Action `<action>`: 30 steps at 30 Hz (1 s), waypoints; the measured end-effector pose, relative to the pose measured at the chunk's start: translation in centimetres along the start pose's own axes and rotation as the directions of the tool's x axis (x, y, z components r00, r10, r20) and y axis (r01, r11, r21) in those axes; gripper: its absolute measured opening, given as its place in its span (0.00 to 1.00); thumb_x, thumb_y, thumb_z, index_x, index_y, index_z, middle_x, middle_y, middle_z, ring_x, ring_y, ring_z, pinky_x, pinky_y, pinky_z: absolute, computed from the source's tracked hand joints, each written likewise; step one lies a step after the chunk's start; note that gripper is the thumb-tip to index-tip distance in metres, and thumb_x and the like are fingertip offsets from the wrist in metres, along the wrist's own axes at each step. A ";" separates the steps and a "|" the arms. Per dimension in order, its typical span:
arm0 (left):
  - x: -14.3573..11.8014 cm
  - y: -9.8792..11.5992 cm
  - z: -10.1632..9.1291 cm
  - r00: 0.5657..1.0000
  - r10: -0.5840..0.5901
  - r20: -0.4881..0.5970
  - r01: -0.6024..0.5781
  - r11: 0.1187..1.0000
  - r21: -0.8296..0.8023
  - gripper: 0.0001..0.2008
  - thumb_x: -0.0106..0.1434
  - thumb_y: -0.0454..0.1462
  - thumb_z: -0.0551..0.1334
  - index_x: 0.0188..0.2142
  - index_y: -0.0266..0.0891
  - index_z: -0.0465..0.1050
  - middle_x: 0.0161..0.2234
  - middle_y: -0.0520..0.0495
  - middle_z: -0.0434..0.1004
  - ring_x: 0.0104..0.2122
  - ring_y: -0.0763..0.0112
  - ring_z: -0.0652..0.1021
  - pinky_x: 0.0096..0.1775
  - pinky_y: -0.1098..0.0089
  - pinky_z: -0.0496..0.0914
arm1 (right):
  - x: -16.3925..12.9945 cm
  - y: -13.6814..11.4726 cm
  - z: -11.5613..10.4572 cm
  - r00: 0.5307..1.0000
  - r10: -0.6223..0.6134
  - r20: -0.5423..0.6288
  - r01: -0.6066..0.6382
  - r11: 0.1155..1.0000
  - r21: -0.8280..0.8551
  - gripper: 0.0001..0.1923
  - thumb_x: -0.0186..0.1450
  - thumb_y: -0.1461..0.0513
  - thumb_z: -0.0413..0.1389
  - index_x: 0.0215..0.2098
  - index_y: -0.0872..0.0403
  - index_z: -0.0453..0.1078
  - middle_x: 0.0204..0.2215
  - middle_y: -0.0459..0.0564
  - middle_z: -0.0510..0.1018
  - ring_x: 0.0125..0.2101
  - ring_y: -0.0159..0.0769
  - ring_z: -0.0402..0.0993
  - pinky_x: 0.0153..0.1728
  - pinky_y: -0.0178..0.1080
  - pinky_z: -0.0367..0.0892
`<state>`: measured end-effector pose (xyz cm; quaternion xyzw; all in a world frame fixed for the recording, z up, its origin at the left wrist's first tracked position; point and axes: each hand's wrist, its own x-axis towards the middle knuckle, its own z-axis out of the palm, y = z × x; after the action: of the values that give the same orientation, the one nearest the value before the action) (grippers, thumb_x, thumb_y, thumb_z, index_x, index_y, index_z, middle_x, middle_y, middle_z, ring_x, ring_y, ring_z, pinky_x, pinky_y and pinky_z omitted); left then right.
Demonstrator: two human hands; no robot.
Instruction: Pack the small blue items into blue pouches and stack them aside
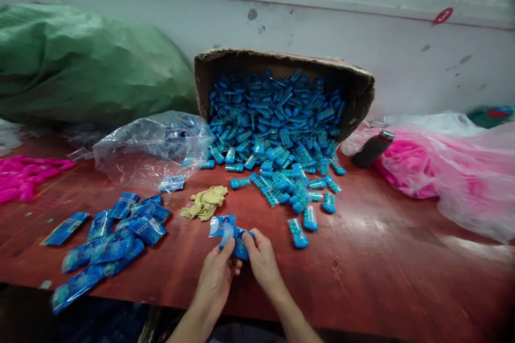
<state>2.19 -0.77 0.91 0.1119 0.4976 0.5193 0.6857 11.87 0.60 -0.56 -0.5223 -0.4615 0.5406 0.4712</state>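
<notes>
My left hand (219, 270) and my right hand (262, 260) meet near the table's front edge, both closed on one blue printed packet (240, 248). Thumbs press on top of it, and a whitish translucent piece sticks up by the left thumb. Part of the packet is hidden by my fingers. Just behind lies a flat blue-and-white wrapper (217, 225). To the left is a loose pile of filled blue packets (115, 246). Right of my hands lie small clear bottles with blue caps and blue-green beads, the nearest bottle (298, 233) lying alone with another beside it.
A cardboard box (364, 99) on its side spills many such bottles onto the red table (382, 262). Around it are a clear plastic bag (129, 150), a crumpled yellowish cloth (207, 202), a green sack (92, 69), a dark flask (372, 150) and pink items in plastic (410, 166).
</notes>
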 end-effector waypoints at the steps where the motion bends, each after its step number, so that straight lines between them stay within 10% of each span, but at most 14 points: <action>1: 0.0 0.1 -0.1 0.999 -0.027 0.020 0.027 1.000 0.002 0.13 0.43 0.40 0.68 0.25 0.33 0.70 0.17 0.52 0.71 0.14 0.79 0.68 0.16 0.78 0.60 | 0.1 -0.2 -0.3 1.000 -0.004 0.002 0.004 1.000 -0.006 0.18 0.59 0.51 0.49 0.19 0.54 0.57 0.15 0.38 0.58 0.18 0.25 0.55 0.19 0.29 0.53; 9: 0.3 -0.4 -0.6 0.994 -0.058 -0.091 0.052 0.997 -0.058 0.11 0.45 0.37 0.68 0.24 0.34 0.68 0.16 0.53 0.70 0.14 0.80 0.68 0.15 0.79 0.61 | -0.4 -1.7 -0.6 0.986 0.128 0.110 -0.147 0.972 0.184 0.13 0.55 0.54 0.55 0.29 0.56 0.64 0.21 0.42 0.69 0.22 0.29 0.64 0.24 0.32 0.60; 18: 0.2 -0.2 -0.3 0.997 -0.048 -0.058 0.048 0.999 -0.013 0.11 0.43 0.37 0.68 0.25 0.33 0.70 0.18 0.53 0.72 0.15 0.81 0.68 0.16 0.78 0.61 | -0.6 -1.3 0.4 0.995 0.076 -0.057 -0.066 0.985 0.158 0.22 0.57 0.62 0.52 0.50 0.56 0.58 0.17 0.36 0.61 0.19 0.26 0.59 0.22 0.30 0.58; 30: 0.0 -0.4 -0.4 0.986 -0.142 -0.086 0.134 0.986 -0.098 0.07 0.53 0.35 0.62 0.23 0.34 0.67 0.15 0.53 0.68 0.13 0.80 0.68 0.14 0.80 0.61 | -0.4 -0.8 -0.4 0.998 0.022 -0.066 -0.018 0.998 0.060 0.21 0.56 0.64 0.52 0.49 0.56 0.59 0.26 0.42 0.68 0.28 0.30 0.66 0.32 0.33 0.63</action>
<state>2.12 -1.07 0.38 0.0214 0.5111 0.4974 0.7006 12.25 0.30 0.28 -0.5305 -0.4240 0.5410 0.4960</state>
